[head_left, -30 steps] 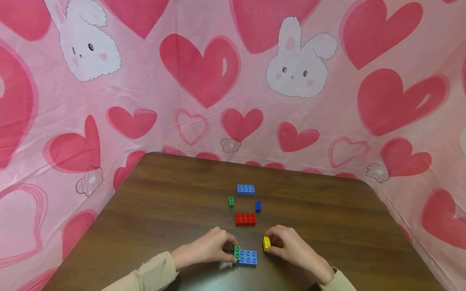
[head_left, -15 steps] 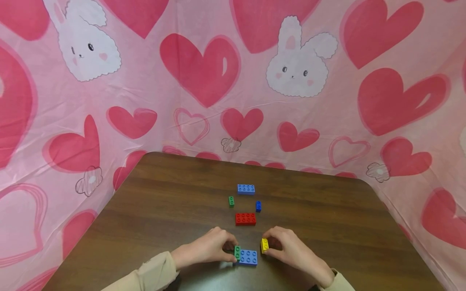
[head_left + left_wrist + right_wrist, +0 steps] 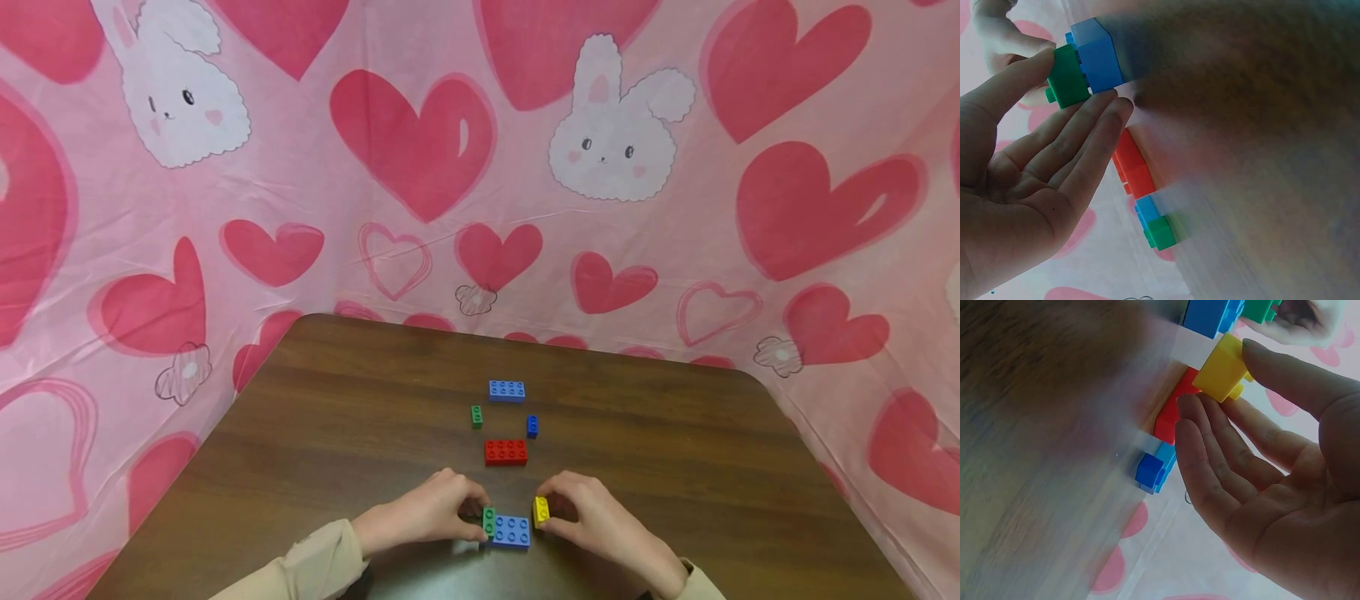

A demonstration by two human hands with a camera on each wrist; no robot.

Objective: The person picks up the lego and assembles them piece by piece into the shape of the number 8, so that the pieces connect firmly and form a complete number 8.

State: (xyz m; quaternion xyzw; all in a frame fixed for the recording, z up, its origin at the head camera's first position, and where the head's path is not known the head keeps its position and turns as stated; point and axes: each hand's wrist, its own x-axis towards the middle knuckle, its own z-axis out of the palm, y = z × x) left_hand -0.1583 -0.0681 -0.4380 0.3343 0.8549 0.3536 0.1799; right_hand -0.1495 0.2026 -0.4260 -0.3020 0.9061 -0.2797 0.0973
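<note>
The right hand (image 3: 596, 515), pinching the yellow brick (image 3: 542, 512), has edged left, seemingly almost meeting the near blue brick (image 3: 513, 531); the left hand (image 3: 431, 510) pinches the green brick (image 3: 489, 522) atop.

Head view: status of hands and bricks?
Left hand pinching green brick atop nearer light-blue brick. Right hand pinching yellow brick by light-blue brick's right end, not yet on it. Nothing seen between.

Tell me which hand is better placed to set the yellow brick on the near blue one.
Right, I'd judge: the right hand pinches the yellow brick just beside the bare-studded end of the near blue brick. The left hand is occupied, pinching the green brick on the opposite end.
</note>
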